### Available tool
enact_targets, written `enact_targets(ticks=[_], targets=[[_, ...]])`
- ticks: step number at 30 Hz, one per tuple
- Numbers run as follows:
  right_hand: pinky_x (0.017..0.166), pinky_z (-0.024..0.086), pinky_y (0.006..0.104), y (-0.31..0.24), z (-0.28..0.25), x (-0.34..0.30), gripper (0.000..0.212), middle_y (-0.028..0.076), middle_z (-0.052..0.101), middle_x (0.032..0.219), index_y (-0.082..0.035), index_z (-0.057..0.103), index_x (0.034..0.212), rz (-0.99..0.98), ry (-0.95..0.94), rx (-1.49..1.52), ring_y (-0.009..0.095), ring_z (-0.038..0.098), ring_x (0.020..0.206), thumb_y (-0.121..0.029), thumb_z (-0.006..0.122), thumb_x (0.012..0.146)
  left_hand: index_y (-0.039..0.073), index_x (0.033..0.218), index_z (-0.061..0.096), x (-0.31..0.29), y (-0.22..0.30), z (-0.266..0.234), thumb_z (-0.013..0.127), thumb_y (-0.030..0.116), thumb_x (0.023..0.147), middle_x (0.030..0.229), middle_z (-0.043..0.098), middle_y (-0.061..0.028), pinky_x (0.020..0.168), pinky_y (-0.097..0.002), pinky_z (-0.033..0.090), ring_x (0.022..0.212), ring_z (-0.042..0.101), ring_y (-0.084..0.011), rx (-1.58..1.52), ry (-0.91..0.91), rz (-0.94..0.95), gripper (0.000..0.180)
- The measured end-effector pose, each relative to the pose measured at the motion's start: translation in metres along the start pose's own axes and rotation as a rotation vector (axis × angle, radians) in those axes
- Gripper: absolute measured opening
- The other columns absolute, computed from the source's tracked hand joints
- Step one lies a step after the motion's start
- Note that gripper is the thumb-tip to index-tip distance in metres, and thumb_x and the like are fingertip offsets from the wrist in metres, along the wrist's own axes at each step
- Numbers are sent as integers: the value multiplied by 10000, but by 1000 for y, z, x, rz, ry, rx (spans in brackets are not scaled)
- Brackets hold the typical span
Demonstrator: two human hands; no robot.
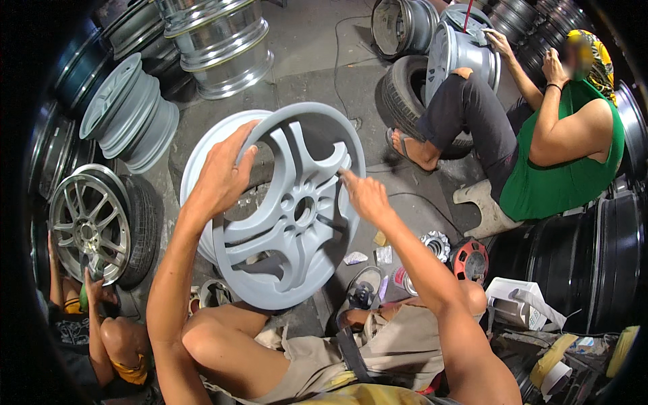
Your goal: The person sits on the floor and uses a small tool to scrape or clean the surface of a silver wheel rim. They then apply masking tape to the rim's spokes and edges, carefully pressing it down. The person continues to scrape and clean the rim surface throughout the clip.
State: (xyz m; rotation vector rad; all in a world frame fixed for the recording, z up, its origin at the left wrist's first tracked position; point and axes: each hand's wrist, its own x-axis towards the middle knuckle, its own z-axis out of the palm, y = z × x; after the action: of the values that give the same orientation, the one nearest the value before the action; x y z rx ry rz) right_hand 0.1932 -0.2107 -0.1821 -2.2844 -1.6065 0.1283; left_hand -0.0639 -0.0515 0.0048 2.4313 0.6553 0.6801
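A grey alloy wheel rim (305, 172) stands tilted in front of me, its spoked face toward me. My left hand (226, 169) is closed over its upper left edge, thumb on the near side. At the right of the face my right hand (366, 196) is closed, its fingertips pressed against the end of a spoke near the inner wall. Whatever those fingers hold, if anything, is too small to make out. The barrel of the rim extends away behind the face, and its far edge shows lighter at the left.
A co-worker in a green top (574, 162) sits at the right, hands at another grey rim (466, 61). At the left, another person's hands hold a silver spoked wheel (88, 229). Stacked chrome rims (223, 47) stand behind. A red-and-black round object (469, 260) lies near my right knee.
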Motion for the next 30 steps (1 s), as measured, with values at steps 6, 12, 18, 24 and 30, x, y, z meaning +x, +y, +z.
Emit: enact_targets(ticks=[6,12,18,24,30], targets=[[696,554,594,18,14,18,329,243,719,841,-196,646,1299,54,49,-28,479,700,785,-364,521,1045,1,1397,540,6,7,-1,555,62,989,1235,669,-273,969,-454,490,1139,647,-435,-47,-18,-25,413],[687,564,570,24,-4,27,298,233,725,846,-209,680,1261,27,-8,-58,436,715,788,-330,515,1043,-7,1404,541,5,-1,-3,551,67,996,1285,656,-264,1046,-457,449,1200,621,-437,-40,-24,-53,415],[816,557,549,-19,-40,-22,296,238,722,972,-165,721,1204,-91,-426,289,453,698,891,-335,546,1038,-14,1401,541,-1,-8,-3,555,69,997,1257,670,-263,1037,-423,455,1176,642,-421,-25,21,-41,413],[887,553,480,38,-52,4,243,162,554,1424,-37,756,1023,-249,-224,27,369,694,971,-222,608,969,-29,1396,541,2,-2,-7,543,69,999,1244,666,-272,1033,-391,451,1166,651,-386,-34,6,-80,409],[879,558,471,54,-30,38,240,118,472,1526,3,760,806,-392,-207,-36,362,714,943,-210,677,877,-33,1403,539,5,-2,-3,540,70,1001,1268,660,-267,1055,-396,438,1187,640,-386,-27,-18,-92,415]])
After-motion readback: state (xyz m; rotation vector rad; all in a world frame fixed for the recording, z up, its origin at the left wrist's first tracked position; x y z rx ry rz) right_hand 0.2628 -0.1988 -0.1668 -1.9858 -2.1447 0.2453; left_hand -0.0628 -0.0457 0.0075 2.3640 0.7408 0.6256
